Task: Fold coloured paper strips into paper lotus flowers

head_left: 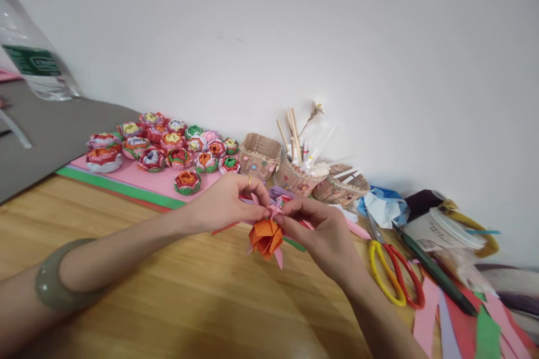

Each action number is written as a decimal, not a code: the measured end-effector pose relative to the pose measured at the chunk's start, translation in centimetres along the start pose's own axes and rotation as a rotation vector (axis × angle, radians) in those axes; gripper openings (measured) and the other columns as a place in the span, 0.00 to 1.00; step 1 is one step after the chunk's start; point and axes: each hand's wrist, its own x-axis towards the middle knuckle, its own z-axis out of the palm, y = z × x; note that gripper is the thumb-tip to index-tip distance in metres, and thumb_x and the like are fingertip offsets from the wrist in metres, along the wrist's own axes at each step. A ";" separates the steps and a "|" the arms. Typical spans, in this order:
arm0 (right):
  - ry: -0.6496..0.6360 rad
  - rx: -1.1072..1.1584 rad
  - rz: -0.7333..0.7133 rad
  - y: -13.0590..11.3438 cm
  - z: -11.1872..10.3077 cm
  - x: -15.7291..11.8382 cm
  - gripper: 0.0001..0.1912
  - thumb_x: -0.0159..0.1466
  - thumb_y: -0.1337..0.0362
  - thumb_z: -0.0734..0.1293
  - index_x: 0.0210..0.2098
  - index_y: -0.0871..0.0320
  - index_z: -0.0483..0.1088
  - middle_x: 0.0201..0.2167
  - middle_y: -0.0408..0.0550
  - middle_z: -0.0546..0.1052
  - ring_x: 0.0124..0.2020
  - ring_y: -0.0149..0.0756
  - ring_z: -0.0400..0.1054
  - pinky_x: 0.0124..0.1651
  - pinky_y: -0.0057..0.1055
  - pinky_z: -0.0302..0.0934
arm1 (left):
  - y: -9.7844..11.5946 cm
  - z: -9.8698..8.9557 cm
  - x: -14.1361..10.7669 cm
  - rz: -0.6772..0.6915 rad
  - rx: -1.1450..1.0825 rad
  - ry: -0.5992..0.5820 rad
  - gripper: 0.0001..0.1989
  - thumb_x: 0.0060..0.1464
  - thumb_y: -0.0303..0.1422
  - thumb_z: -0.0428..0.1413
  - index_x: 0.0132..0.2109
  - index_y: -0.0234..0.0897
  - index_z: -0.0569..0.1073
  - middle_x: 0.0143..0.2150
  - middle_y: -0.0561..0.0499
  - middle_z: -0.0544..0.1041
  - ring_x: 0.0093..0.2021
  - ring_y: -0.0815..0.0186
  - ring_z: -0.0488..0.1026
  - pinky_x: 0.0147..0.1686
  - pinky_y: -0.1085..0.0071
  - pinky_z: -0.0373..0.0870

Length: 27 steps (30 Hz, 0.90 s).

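Observation:
Between my two hands is a folded paper flower (266, 237), with orange petals in the middle and pink pointed strips around them. My left hand (236, 197) pinches its pink part from the left, thumb and fingers together. From the right, my right hand (322, 230) pinches the same pink part near its centre. The orange petals hang below the fingertips, over the wooden table. Fingers hide part of the pink paper. Behind the hands lie strips of purple and pink paper (286, 192).
Several finished paper flowers (179, 158) sit on pink and green sheets (138, 181) to the left. Decorated baskets (260, 157) stand along the wall, some holding sticks. At right are scissors (393, 269), a dark green cutter (438, 269), a white tub (442, 230) and paper strips (458, 320). A bottle (33, 61) stands far left.

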 end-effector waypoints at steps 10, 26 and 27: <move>0.023 -0.240 -0.069 0.1 0.3 -0.1 0.06 0.56 0.69 0.64 0.24 0.60 0.72 0.22 0.44 0.77 0.23 0.30 0.67 0.27 0.25 0.60 | -1.0 0.4 -0.1 0.124 0.115 0.034 0.06 0.45 0.27 0.57 0.25 0.33 0.67 0.24 0.57 0.68 0.24 0.75 0.66 0.23 0.78 0.64; 0.228 -0.810 -0.739 1.7 -0.6 0.0 0.06 0.61 0.72 0.62 0.31 0.58 0.70 0.27 0.47 0.77 0.29 0.32 0.69 0.31 0.26 0.61 | -1.2 0.1 0.6 0.132 0.030 -0.008 0.04 0.48 0.28 0.56 0.33 0.33 0.73 0.30 0.52 0.74 0.33 0.68 0.71 0.34 0.71 0.69; 0.258 -0.791 -0.722 1.7 -0.5 0.0 0.06 0.61 0.72 0.62 0.32 0.58 0.70 0.28 0.47 0.77 0.29 0.32 0.69 0.32 0.27 0.61 | -1.2 0.2 0.5 0.171 0.064 0.012 0.03 0.48 0.28 0.56 0.32 0.33 0.73 0.30 0.52 0.74 0.33 0.69 0.71 0.34 0.71 0.68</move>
